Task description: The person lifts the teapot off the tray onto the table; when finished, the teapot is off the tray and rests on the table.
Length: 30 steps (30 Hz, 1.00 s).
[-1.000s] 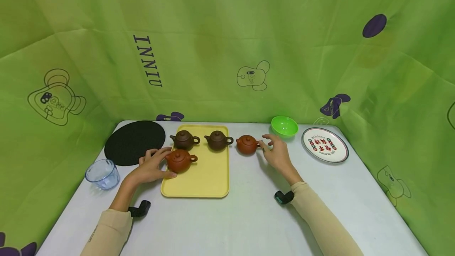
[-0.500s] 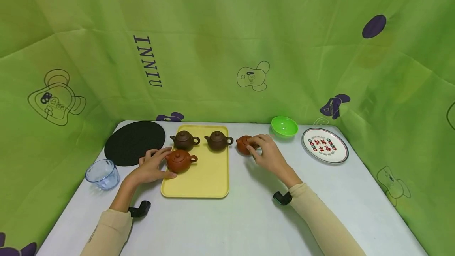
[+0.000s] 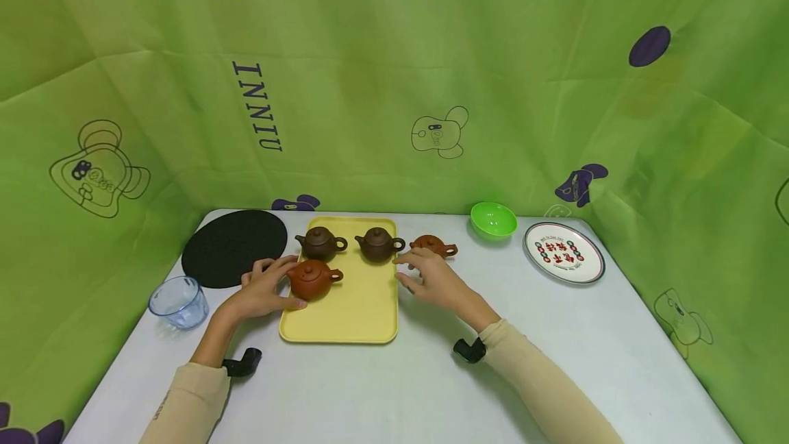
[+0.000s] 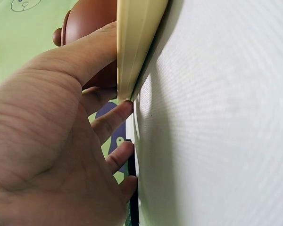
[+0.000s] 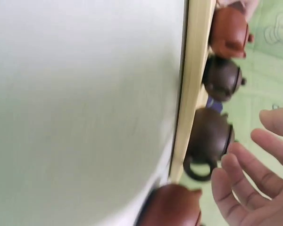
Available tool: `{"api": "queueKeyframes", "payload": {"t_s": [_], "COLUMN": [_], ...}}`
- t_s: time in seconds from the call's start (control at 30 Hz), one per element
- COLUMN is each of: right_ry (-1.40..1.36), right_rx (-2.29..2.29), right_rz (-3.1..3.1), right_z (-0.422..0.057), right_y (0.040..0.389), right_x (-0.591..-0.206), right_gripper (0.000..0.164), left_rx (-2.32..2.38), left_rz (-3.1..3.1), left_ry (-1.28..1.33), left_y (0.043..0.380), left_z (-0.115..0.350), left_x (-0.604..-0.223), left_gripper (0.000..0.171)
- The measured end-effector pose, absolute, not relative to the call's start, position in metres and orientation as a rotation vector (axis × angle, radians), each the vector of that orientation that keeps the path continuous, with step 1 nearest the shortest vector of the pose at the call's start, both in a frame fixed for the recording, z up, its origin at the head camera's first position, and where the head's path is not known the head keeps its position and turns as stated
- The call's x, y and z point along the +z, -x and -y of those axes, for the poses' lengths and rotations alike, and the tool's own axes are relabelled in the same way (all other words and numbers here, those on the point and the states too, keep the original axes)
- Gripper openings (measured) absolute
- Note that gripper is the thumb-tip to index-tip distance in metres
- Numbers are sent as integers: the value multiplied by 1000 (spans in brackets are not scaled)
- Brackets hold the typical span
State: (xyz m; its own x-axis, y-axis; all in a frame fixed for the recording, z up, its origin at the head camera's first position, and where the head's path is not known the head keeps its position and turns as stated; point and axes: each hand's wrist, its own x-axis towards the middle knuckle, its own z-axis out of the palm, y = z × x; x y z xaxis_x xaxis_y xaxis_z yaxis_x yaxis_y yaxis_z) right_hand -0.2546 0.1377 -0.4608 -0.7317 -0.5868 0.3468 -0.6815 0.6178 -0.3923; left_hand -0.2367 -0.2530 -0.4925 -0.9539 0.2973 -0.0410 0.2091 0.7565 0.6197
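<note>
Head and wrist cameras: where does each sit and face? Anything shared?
Head: worn on the head, facing forward and down at the yellow tray; left hand, right hand and sleeved arms show.
Left wrist: on that wrist, facing the tray's edge and a reddish-brown teapot; that hand shows at left.
Right wrist: on that wrist, facing the tray's edge and two dark brown teapots; that hand shows at lower right.
Head and right wrist both show those teapots.

There are two reddish teapots [image 3: 311, 281], two dark teapots [image 3: 375, 245], two bowls [image 3: 493, 220], one tray [image 3: 351, 317], one round mat [image 3: 231, 249] and one plate [image 3: 562, 252].
</note>
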Motion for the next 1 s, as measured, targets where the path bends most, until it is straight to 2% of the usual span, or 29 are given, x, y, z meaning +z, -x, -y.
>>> {"api": "queueKeyframes", "payload": {"t_s": [0.3, 1.0], "right_ry": [-1177, -1005], "right_rx": [899, 1299], "right_rz": [2692, 2850], "right_z": [-107, -58], "right_y": [252, 258], "right_x": [-468, -476], "right_gripper": [30, 26], "left_rx": [970, 965], "left_rz": [-2814, -2814], "left_ry": [-413, -421], "left_y": [236, 236], "left_z": [253, 253], "left_x": [-492, -491], "left_gripper": [97, 95]}}
